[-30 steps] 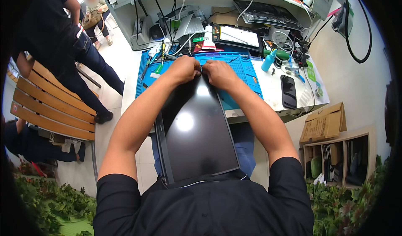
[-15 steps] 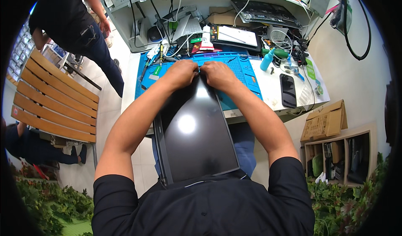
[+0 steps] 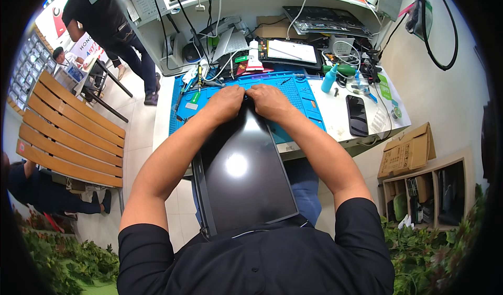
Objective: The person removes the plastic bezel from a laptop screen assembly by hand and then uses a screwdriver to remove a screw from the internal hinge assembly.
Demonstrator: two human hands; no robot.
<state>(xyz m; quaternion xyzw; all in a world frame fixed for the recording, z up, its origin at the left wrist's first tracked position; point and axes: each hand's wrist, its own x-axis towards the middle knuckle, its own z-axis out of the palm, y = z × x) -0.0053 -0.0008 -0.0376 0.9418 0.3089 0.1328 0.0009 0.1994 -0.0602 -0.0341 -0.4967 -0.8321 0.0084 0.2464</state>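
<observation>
I see a dark screen panel [image 3: 242, 177] in the middle of the frame, tilted, its lower edge against my chest and its top edge resting on the blue mat [image 3: 298, 93] in the upper middle. A bright glare sits on its glass.

My left hand [image 3: 225, 102] and right hand [image 3: 270, 101] meet at the panel's top edge, just above centre, almost touching each other. The fingers of both are curled down over that edge, pressed on or pinching it; I cannot tell how firmly, since the fingertips are hidden behind the knuckles. Both forearms run up from the lower edge on either side of the panel.

The mat lies on a white surface [image 3: 340, 125] that fills the upper middle. On the mat's left part I see a green-handled tool [image 3: 193, 97] and tangled cables. To the right of the mat a black phone [image 3: 357, 115] lies flat on the surface, and a teal bottle [image 3: 329, 78] stands just beside the mat's upper right corner. Farther back an opened laptop [image 3: 292, 51] and a keyboard [image 3: 327, 14] lie among wires.

At the right edge a cardboard box [image 3: 406, 151] sits on top of a low wooden shelf [image 3: 435, 193]. At the left a slatted wooden bench [image 3: 68, 138] stands on the tiled floor, and another person in dark clothes [image 3: 107, 25] stands in the upper left. Green plants line the bottom corners.
</observation>
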